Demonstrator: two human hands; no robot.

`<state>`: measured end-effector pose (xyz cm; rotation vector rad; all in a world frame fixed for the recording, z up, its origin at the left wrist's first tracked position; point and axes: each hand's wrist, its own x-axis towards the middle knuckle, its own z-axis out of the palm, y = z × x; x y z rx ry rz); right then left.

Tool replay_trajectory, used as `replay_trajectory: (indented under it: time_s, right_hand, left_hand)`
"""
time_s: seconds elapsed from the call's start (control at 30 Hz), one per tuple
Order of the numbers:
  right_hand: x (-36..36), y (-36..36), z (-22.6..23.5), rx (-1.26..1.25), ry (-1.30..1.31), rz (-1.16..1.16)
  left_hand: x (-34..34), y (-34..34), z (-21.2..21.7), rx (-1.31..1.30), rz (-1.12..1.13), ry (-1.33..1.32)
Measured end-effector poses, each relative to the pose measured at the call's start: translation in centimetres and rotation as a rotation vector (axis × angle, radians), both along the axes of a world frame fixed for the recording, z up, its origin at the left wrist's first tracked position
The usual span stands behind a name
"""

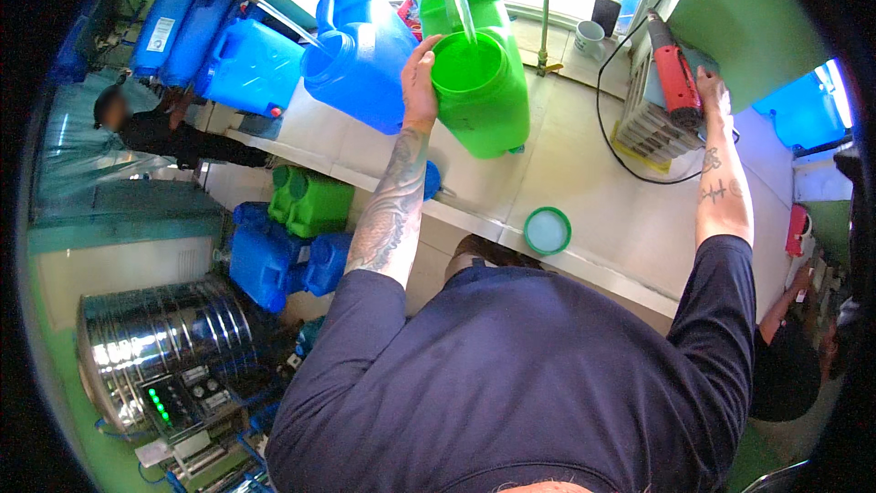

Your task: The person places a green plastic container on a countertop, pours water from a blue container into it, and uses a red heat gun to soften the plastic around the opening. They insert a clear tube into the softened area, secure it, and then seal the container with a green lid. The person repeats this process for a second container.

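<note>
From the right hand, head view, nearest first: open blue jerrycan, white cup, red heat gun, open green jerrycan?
1. Red heat gun, immediately left
2. White cup, left, farther back
3. Green jerrycan, at left hand
4. Blue jerrycan, leftmost

Bare right hand [714, 93] is masking its grip beside the red-and-black heat gun [675, 78], lower edge is cropping the navy shirt [538, 374], blue plastic container's [173, 5] white label [161, 34] is rendering too small.
</note>
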<state>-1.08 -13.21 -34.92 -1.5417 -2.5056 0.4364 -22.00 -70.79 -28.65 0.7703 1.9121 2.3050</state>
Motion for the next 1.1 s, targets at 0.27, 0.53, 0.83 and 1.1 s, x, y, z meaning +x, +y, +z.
replay_trajectory:
  time_s: [0.27, 0.53, 0.83, 1.1]
  right_hand:
    - [-0.1, -0.6, 0.2, 0.039, 0.020, -0.004]
    - [-0.2, 0.3, -0.4, 0.041, -0.004, -0.003]
    - [-0.2, 1.0, -0.8, -0.006, 0.005, 0.000]
    - [-0.4, 1.6, -1.4, 0.001, -0.011, -0.039]
  left_hand:
    - [0.0, -0.2, 0.0, -0.057, 0.021, 0.025]
    - [0.1, -0.1, 0.2, -0.054, 0.006, -0.002]
    - [0.0, -0.1, 0.1, -0.038, 0.012, 0.022]
    - [0.0, -0.1, 0.0, -0.023, -0.001, -0.003]
